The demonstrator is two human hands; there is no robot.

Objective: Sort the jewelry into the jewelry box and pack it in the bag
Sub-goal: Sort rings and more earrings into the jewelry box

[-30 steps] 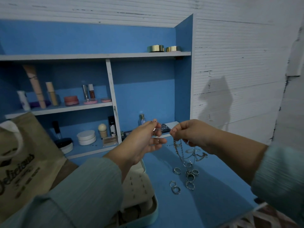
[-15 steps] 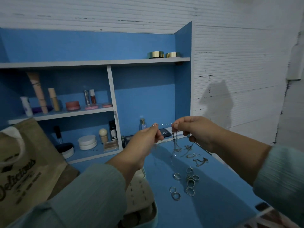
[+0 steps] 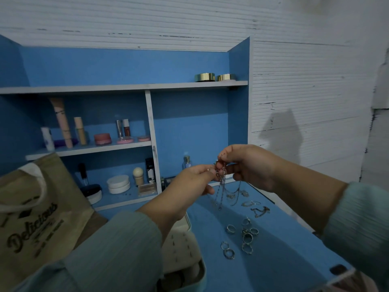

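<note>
A silver chain necklace (image 3: 221, 186) hangs in loops above the blue desk, pinched at its top by both my left hand (image 3: 194, 182) and my right hand (image 3: 245, 165), which almost touch. Below it lie several silver rings (image 3: 245, 237) and a few small earrings or clasps (image 3: 255, 207) on the blue desk top (image 3: 280, 256). The open jewelry box (image 3: 185, 249), cream inside with a pale teal rim, sits under my left forearm and is partly hidden by the sleeve. The beige tote bag (image 3: 35, 224) printed "Delicious" stands at the left.
Behind the desk is a blue shelf unit (image 3: 150, 133) holding cosmetics: tubes, jars, a white round tub (image 3: 118, 183) and a small perfume bottle (image 3: 187, 162). Two gold tins (image 3: 214, 77) stand on the top shelf. The desk's right edge meets a white wall.
My hands have moved closer together, gathering the necklace into shorter loops that hang higher above the desk. The view has tilted slightly down.
</note>
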